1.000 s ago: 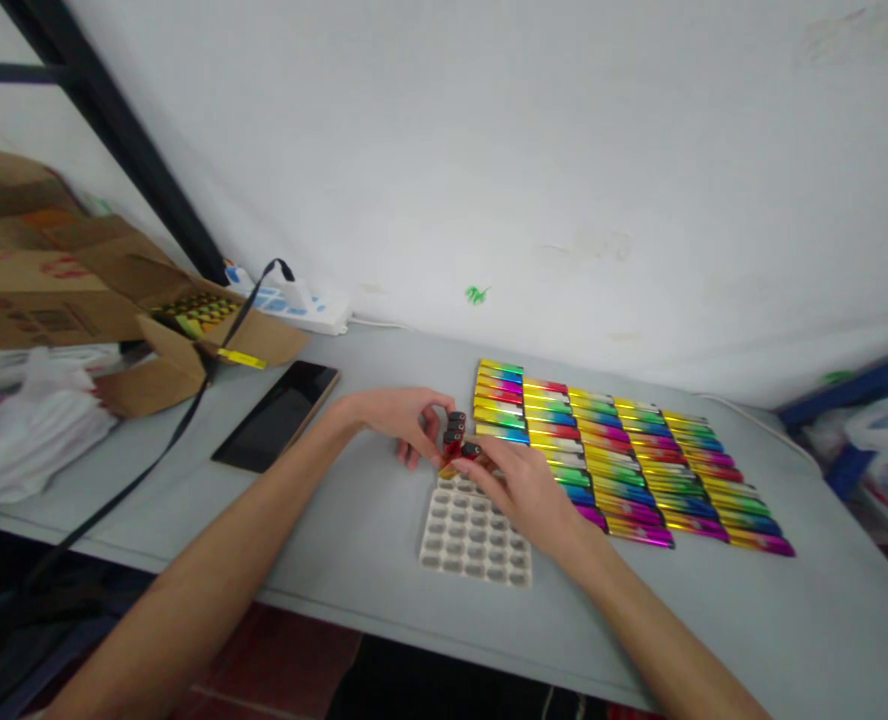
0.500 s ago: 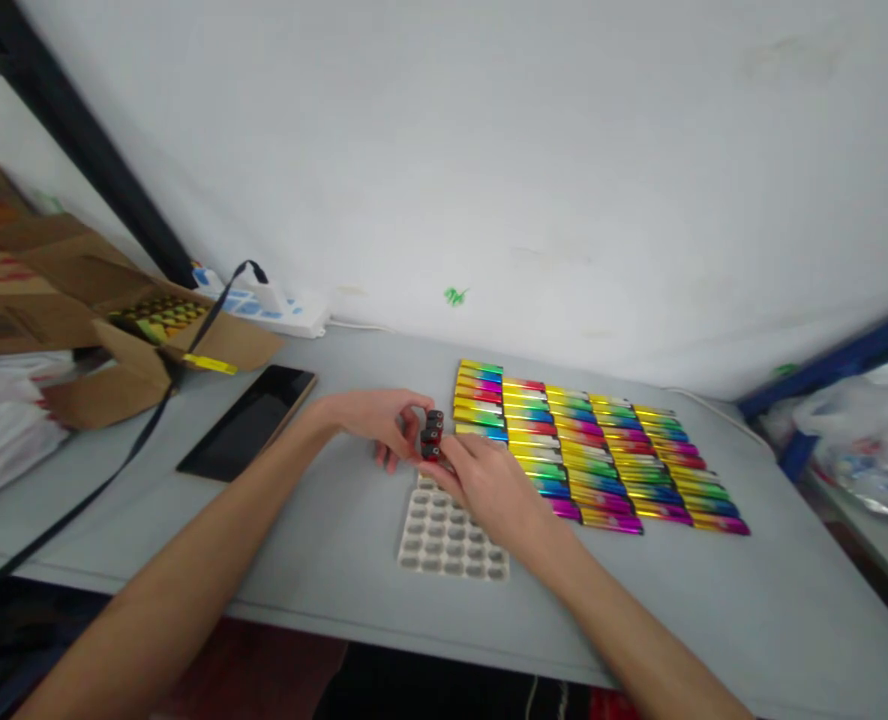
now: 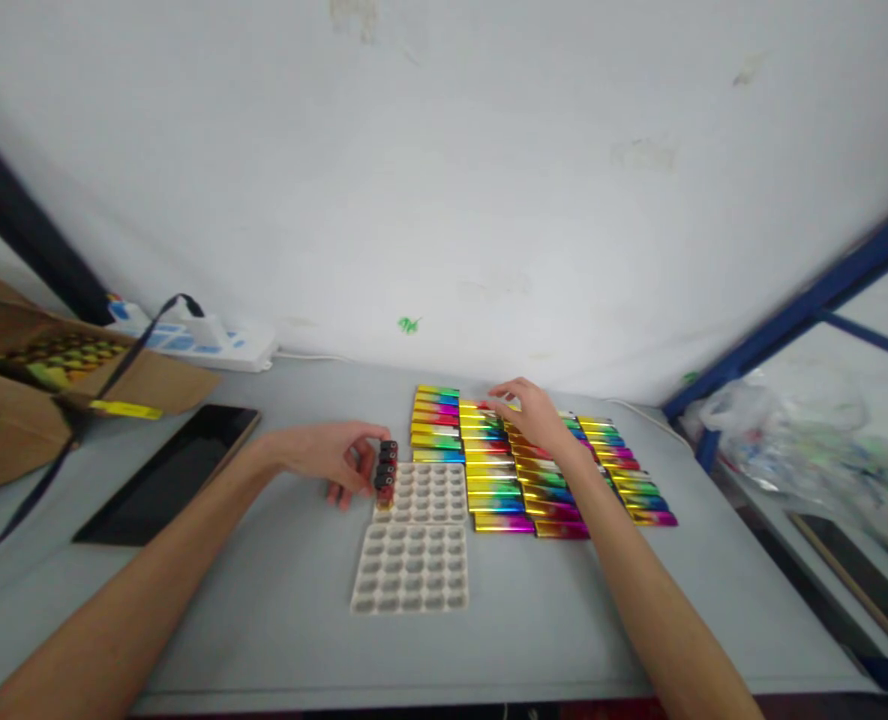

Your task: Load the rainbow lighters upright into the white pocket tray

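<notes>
Many lighters (image 3: pixel 493 470), tablet (image 3: pixel 170 475), strap (image 3: pixel 130 360) — across carton (image 3: pixel 28 425)

The left hand (image 3: pixel 316 452) is bare, with slim, fairly long fingers and a narrow wrist (image 3: pixel 265 455). The left forearm (image 3: pixel 159 560) is bare as well; its outline is smooth and slender, and it thickens steadily toward the lower left corner, where the picture cuts it off. The right hand (image 3: pixel 535 412) matches: bare, slender, with thin, tapering fingers. The right forearm (image 3: pixel 639 560) is bare along its whole visible length, narrow at the wrist and fuller toward the bottom edge, which hides the elbow. The nails are too small to make out.
</notes>
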{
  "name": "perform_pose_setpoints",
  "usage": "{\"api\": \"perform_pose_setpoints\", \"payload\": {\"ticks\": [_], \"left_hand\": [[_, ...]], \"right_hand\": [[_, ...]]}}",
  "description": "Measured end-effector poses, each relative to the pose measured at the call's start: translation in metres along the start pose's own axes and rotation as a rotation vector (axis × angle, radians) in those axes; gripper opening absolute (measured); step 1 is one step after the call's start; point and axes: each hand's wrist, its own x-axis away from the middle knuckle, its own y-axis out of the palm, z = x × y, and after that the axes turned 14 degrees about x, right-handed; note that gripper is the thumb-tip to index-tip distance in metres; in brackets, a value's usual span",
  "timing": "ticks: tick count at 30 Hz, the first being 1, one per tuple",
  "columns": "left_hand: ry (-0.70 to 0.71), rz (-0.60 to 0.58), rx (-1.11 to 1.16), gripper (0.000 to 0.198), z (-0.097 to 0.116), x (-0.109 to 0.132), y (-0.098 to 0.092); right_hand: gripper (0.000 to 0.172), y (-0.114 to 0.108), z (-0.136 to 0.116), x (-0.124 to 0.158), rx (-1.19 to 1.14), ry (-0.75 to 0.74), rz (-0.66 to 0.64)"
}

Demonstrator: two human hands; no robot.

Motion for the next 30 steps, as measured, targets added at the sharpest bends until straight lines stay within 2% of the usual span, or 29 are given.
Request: {"api": "perform_pose_setpoints", "payload": {"ticks": [2,5,12,15,19,24,30], "left_hand": [[0.001,0.0,-0.002,0.059,0.0,0.0,0.0],[-0.001,-0.003,-0.01,0.058,-0.001,-0.001,0.0],[-0.003,0.001,-0.007,0.06,-0.002,-0.002,-0.001],[-0.006,0.004,0.007,0.06,0.001,-0.001,0.001],[0.005,0.003,0.004,0.057,0.002,0.0,0.003],[0.026,-0.009,-0.006,0.054,0.003,0.001,0.004],[0.0,0.001,-0.01,0.055,0.003,0.0,0.004]], "right_hand": [[0.016,0.003,0.017,-0.014,0.019,0.0,-0.065],[0.011,0.009,0.022,-0.034,0.012,-0.027,-0.105],[0.012,0.028,-0.01,-0.068,-0.015,-0.11,-0.164],[0.015,0.028,-0.013,-0.065,-0.022,-0.109,-0.143],[0.018,0.016,0.006,-0.046,0.003,-0.104,-0.108],[0.015,0.007,0.025,-0.035,0.028,-0.071,-0.284],[0.021,0.017,0.021,-0.043,-0.008,-0.044,-0.269]]}}
